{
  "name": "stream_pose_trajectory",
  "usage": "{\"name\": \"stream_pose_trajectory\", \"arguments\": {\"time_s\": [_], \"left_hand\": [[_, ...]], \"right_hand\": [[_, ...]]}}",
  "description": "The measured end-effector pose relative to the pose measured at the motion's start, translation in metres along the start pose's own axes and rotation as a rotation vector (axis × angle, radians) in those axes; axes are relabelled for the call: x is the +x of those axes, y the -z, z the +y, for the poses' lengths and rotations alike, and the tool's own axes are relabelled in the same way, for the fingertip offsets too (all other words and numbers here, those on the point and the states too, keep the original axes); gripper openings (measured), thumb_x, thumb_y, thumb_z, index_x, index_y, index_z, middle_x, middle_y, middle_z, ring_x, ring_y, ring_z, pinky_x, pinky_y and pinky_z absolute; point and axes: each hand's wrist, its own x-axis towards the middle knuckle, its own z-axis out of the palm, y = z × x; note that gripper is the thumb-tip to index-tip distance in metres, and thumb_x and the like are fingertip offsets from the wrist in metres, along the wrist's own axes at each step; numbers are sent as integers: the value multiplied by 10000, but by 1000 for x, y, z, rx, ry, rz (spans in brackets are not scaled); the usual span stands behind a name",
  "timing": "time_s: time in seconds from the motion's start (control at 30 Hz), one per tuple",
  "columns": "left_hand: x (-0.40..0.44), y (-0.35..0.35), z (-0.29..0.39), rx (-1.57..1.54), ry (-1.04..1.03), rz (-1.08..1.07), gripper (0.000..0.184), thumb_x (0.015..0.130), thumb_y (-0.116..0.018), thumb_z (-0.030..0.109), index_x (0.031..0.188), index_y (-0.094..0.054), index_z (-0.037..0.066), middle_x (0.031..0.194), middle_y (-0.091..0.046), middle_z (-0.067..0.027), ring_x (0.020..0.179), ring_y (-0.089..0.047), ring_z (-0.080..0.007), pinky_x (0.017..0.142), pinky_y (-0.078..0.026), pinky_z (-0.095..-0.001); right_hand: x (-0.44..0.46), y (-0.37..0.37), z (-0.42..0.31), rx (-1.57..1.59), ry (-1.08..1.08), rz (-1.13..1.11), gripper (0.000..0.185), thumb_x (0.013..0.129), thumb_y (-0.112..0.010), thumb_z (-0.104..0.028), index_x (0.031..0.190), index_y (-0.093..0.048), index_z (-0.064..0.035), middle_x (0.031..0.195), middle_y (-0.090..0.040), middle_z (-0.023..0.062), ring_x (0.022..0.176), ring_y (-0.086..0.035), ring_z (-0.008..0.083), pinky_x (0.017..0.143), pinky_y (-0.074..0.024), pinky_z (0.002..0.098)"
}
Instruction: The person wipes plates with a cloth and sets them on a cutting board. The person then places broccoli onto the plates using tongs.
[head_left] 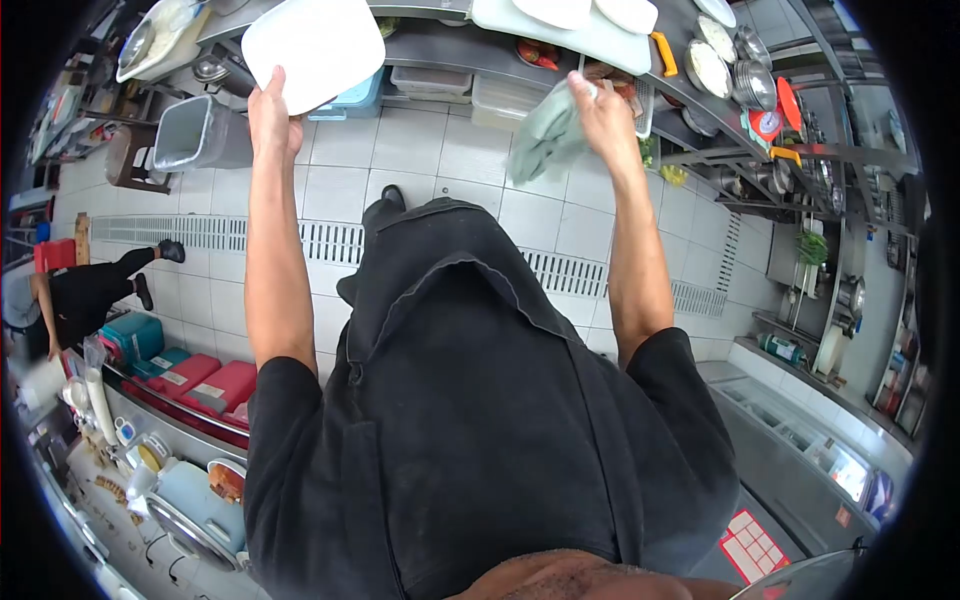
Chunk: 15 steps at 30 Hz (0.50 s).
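Note:
My left hand [275, 120] grips the near edge of a white square plate [315, 50], thumb on top and the other fingers mostly hidden beneath. The plate is held up at the front edge of the steel counter, its bare white face toward me. My right hand [606, 122] is closed on a pale grey-green cloth [548, 135], which hangs down to the left of the hand and is slightly blurred. Beyond my right hand, more white plates [625, 14] rest on a pale board [565, 38] on the counter.
A grey bin [200, 135] stands on the floor at the left, beside a brown stool [135, 158]. Plastic tubs [505, 98] sit on the shelf under the counter. Metal bowls [754, 85] stand at the right. Behind at left, another person [85, 295] bends beside red containers [185, 375].

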Motion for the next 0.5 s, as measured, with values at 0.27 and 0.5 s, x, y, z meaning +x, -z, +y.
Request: {"name": "stream_pose_trajectory", "arguments": {"time_s": [0.27, 0.5], "left_hand": [[5, -18, -6, -56, 17, -104, 410, 1018, -504, 172, 1290, -433, -127, 1268, -584, -240, 1116, -641, -318, 894, -572, -448], [-10, -37, 29, -35, -8, -144, 426, 1028, -475, 188, 1310, -406, -124, 1259, -585, -253, 1111, -638, -325, 915, -563, -432]], "right_hand": [[7, 43, 28, 1173, -123, -10, 581, 1017, -524, -415, 1319, -506, 80, 1315, -590, 173, 1195, -573, 246, 1073, -397, 435], [21, 121, 59, 1454, 317, -120, 522, 1024, -498, -356, 1399, -453, 5, 1401, -521, 164, 1291, -503, 290, 1110, -377, 480]]}}
